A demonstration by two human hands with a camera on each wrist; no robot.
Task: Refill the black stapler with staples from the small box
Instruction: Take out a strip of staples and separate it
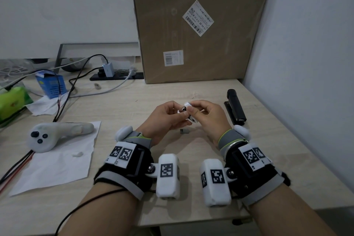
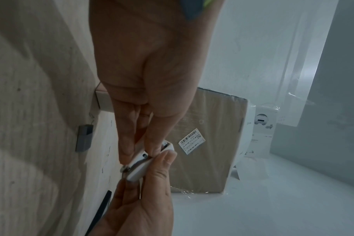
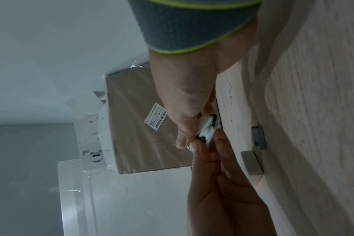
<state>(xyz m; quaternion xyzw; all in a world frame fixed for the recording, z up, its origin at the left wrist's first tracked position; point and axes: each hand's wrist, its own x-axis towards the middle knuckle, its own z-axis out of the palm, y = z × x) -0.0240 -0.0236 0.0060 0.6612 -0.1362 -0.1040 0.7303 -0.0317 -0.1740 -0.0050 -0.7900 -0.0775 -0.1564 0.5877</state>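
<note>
Staples sit in a small white box (image 1: pixel 187 111) that both hands hold just above the worktop (image 1: pixel 134 101), in the middle of the head view. The left hand (image 1: pixel 166 119) has its fingers curled round the box's left side with the thumb on top; the right hand (image 1: pixel 207 116) pinches the other side between thumb and fingertips. In the left wrist view the box (image 2: pixel 140 166) looks partly slid open, with something dark and metallic at its edge, though the picture is too soft to be sure of that. The right wrist view shows the same white box (image 3: pixel 207 127) clamped between the two sets of fingers.

On the worktop just below the hands lies a small grey block (image 1: pixel 184 131), apart from them. To the right, near but not touching the right hand, the black stapler (image 1: pixel 235 106) lies flat with its long axis running away from the person.

Left of the hands a sheet of white paper (image 1: pixel 57 166) carries a white controller (image 1: pixel 55 136) with dark buttons. Farther back on the left stand a blue carton (image 1: pixel 51 85) and a green packet (image 1: pixel 11 102), with black and white cables (image 1: pixel 76 82) running to a black power strip (image 1: pixel 116 75). A large brown cardboard box (image 1: pixel 199 25) with white barcode labels stands upright at the back against the wall.
</note>
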